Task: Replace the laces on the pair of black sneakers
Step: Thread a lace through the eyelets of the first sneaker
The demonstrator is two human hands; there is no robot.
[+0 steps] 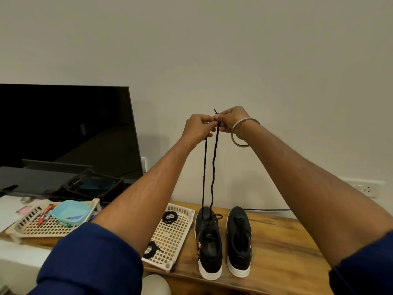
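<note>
wooden table [276, 252]; left arm [127, 205] hides part of tray [170, 235].

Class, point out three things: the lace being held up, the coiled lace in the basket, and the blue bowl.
held lace [214, 162], head view, hanging strand.
coiled lace [169, 216], head view, coil's edge.
blue bowl [71, 211], head view, inner floor.

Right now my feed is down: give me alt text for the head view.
Both hands, left hand and right hand, are raised together, pinching the two ends of a black lace that runs down into the left sneaker. The right sneaker stands beside it on the wooden table, next to a cream basket holding coiled black laces.
</note>
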